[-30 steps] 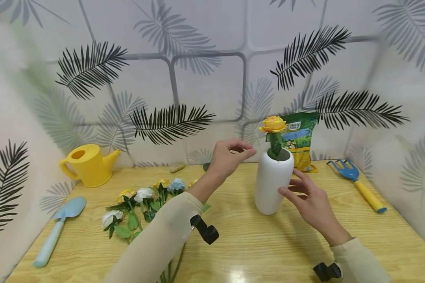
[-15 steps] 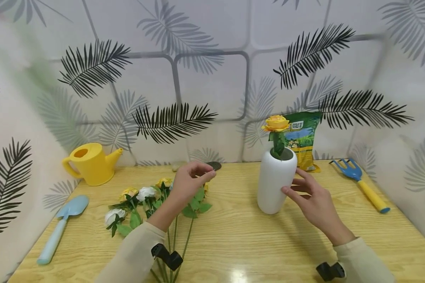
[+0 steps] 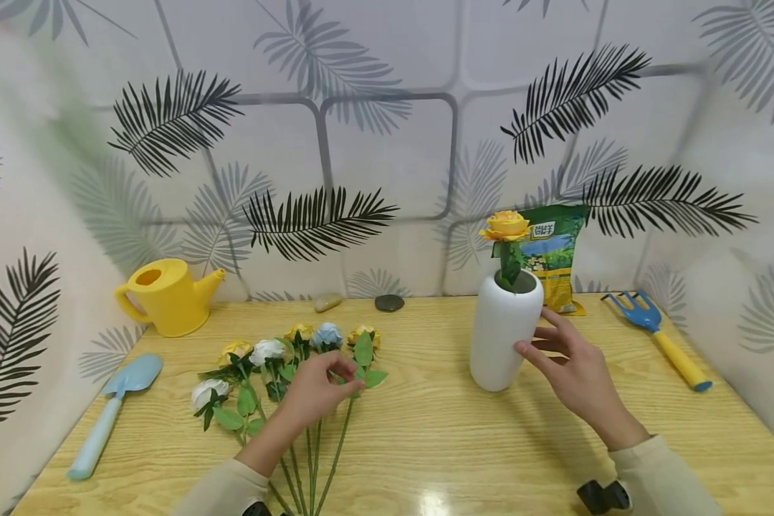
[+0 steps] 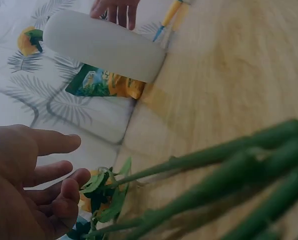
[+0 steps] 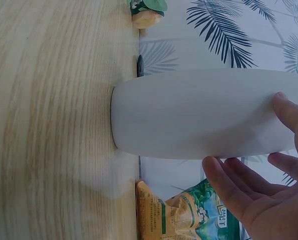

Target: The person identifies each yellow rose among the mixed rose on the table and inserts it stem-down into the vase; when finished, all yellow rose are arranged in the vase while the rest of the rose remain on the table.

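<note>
My left hand (image 3: pixel 319 383) hovers above the artificial roses, thumb and fingers loosely bent with nothing between them. Under and beside it lie several roses with long green stems: white (image 3: pixel 267 351), yellow (image 3: pixel 364 335) and blue (image 3: pixel 327 334). In the left wrist view thick green stems (image 4: pixel 238 175) cross close in front of the loose left hand (image 4: pixel 34 185). My right hand (image 3: pixel 577 373) holds the right side of a white vase (image 3: pixel 502 337), thumb on its front and fingers round its side. The vase stands upright on the table, and a yellow rose (image 3: pixel 506 226) rises from its mouth.
A yellow watering can (image 3: pixel 170 301) and a pale blue trowel (image 3: pixel 117 401) are at the left. Two stones, one tan (image 3: pixel 327 302) and one dark (image 3: pixel 389 302), sit by the wall. Behind the vase leans a green-yellow bag (image 3: pixel 557 265); a blue-yellow hand fork (image 3: pixel 661 337) lies at the right.
My left hand has moved away from the vase, leftward and down to over the roses, uncovering the stones. The right hand has stayed at the vase.
</note>
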Action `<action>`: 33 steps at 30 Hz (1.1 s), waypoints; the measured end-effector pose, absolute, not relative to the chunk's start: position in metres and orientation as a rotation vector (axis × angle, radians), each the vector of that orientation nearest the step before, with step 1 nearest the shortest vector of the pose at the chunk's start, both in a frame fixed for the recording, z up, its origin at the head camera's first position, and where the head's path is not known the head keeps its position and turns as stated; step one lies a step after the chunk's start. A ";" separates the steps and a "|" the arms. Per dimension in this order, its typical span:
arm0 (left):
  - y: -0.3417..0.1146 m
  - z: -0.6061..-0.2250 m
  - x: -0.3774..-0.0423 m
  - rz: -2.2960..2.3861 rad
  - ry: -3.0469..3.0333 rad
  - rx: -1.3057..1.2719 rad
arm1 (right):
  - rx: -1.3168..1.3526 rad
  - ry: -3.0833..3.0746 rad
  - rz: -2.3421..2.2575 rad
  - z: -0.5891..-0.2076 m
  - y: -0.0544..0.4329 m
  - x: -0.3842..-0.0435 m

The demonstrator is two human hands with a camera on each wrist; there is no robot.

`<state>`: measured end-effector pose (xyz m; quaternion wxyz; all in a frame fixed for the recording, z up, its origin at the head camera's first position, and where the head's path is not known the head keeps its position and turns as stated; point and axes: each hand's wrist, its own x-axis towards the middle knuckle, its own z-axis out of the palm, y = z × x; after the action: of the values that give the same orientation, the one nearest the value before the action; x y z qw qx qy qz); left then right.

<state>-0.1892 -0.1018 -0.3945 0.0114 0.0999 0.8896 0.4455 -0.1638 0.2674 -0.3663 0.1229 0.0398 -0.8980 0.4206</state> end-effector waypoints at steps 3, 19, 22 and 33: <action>-0.104 -0.400 -0.187 1.367 2.791 0.307 | 0.118 -2.618 1.223 -0.367 0.268 -0.164; -0.107 -0.418 -0.187 1.342 2.827 0.282 | 0.123 -2.599 1.225 -0.368 0.267 -0.163; -0.107 -0.418 -0.188 1.349 2.808 0.271 | 0.125 -2.597 1.223 -0.367 0.268 -0.163; -0.107 -0.421 -0.188 1.357 2.767 0.230 | 0.107 -2.619 1.226 -0.367 0.268 -0.163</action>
<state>-0.1882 -0.1065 -0.4205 0.0254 0.0745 0.8950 0.4390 -0.1632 0.2685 -0.3671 0.1234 0.0367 -0.8982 0.4204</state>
